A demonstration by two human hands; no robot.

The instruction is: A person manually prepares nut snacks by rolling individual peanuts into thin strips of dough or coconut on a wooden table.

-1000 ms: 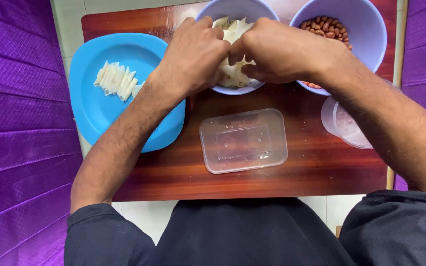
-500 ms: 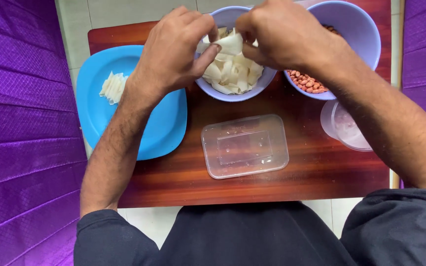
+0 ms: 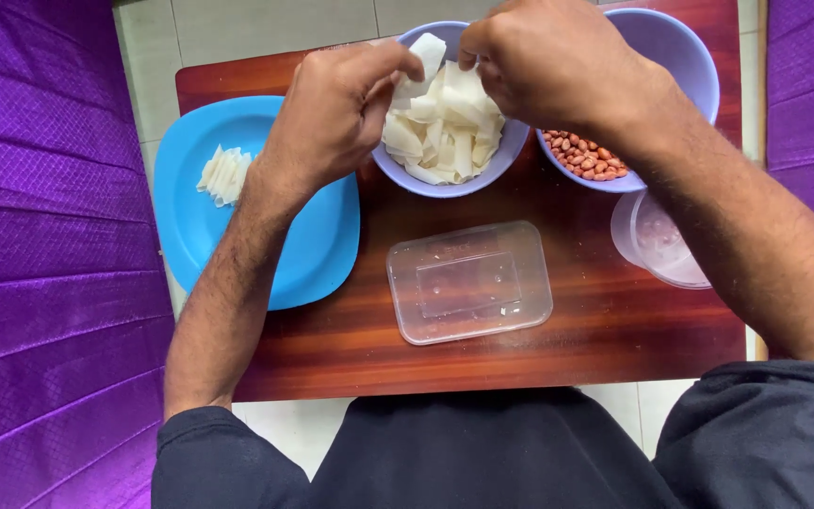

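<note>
My left hand and my right hand meet over a lavender bowl heaped with white flat pieces. Both hands pinch one white piece between their fingertips, just above the heap. A second lavender bowl to the right holds reddish peanuts; my right wrist covers most of it. On the left, a blue plate carries a small stack of folded white pieces. My left forearm crosses the plate's right side.
A clear rectangular plastic container lies on the small wooden table in front of the bowls. A clear round cup stands at the right, partly under my right arm. Purple cushioned panels flank both sides.
Both hands have risen from inside the bowl, lifting one white piece above the heap. The view has tilted, so the table sits lower in the frame.
</note>
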